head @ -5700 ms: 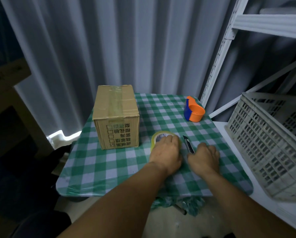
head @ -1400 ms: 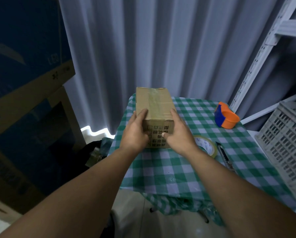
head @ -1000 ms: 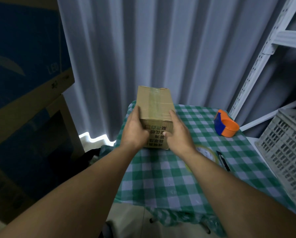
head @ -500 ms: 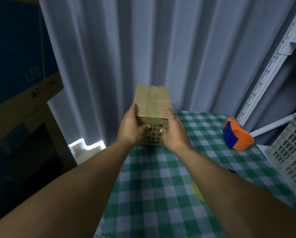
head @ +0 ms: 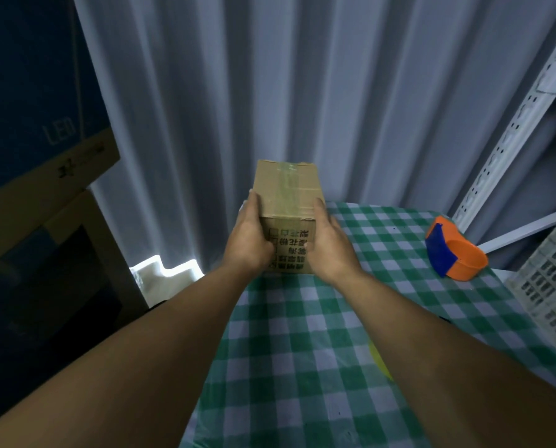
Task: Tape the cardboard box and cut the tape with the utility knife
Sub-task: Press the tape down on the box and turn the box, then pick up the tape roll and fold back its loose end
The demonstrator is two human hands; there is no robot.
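At the centre of the frame a small cardboard box [head: 288, 202] sits clasped between two bare hands, at the far left corner of a table covered in a green-and-white checked cloth [head: 302, 350]. The left hand [head: 249, 240] presses flat against the box's left side, its fingers running up along that wall with the tips hidden behind the edge, and its thumb curls round onto the near face beside the printed characters. The right hand [head: 330, 247] mirrors it on the right side: fingers extended along the right wall, thumb tip resting on the near face by the print. Both hands are partly closed around the box, so the box lies between the palms, its top face bare above the knuckles. A strip of clear tape [head: 288, 189] runs lengthwise down the middle of that top face. Whether the bottom of the box touches the cloth cannot be told, since the hands cover its lower edge. To the right of the frame, well apart from the hands, an orange-and-blue tape dispenser [head: 454, 253] rests on the cloth. Low in the frame, a sliver of a yellow tape roll [head: 378, 362] shows from beneath the right forearm. A white slotted crate [head: 548, 286] stands at the right edge, and pale curtains [head: 270, 76] hang behind the table.
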